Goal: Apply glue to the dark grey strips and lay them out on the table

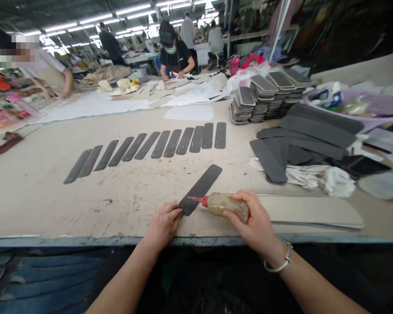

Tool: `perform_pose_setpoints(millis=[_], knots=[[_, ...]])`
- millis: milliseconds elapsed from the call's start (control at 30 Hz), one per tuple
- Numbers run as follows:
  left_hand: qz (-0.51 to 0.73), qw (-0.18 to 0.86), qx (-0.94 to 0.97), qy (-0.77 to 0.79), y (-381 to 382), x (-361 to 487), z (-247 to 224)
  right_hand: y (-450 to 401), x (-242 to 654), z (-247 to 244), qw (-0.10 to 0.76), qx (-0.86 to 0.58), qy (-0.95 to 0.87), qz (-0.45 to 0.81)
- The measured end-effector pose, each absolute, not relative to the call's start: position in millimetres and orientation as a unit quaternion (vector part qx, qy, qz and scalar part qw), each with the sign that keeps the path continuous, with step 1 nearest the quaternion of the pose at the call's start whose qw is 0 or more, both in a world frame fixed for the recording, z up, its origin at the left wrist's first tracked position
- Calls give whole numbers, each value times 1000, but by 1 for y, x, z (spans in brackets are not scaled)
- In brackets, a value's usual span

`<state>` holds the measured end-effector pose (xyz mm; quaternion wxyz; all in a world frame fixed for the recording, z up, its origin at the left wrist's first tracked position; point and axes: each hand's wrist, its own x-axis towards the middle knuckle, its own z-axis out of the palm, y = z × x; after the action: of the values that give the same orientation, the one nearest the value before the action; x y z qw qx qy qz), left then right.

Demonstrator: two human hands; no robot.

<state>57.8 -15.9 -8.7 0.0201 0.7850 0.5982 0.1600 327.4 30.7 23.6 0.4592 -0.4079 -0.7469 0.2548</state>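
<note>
My right hand (253,224) is wrapped round a squeeze bottle (225,206) of cloudy yellowish plastic with a red pointed nozzle. The bottle lies nearly level, its tip over the lower part of a dark grey strip with rounded ends (203,185). At the strip's near left corner, my left hand (163,224) grips the edge with closed fingers; the thumb is partly hidden. Beyond it, a slanting row of similar dark strips (173,143) lies on the table, several with shiny wet-looking lines along their edges.
Pale strips (311,211) lie stacked right of my right hand. Loose dark pieces (301,139) and a crumpled white cloth (337,181) are behind them. Stacked panels (262,93) and a purple basin (373,98) stand at the back right. Two people work across the table (127,196).
</note>
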Motion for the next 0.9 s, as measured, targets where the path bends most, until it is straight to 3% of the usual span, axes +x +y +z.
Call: perform_pose_setpoints(millis=[167, 467, 900], knots=[[184, 36, 766, 615, -26, 58, -5, 27, 314, 19, 422, -359, -803, 220], [124, 16, 787, 604, -28, 71, 0, 25, 303, 14, 391, -328, -824, 247], [161, -31, 795, 584, -24, 65, -12, 52, 311, 10, 409, -415, -786, 207]])
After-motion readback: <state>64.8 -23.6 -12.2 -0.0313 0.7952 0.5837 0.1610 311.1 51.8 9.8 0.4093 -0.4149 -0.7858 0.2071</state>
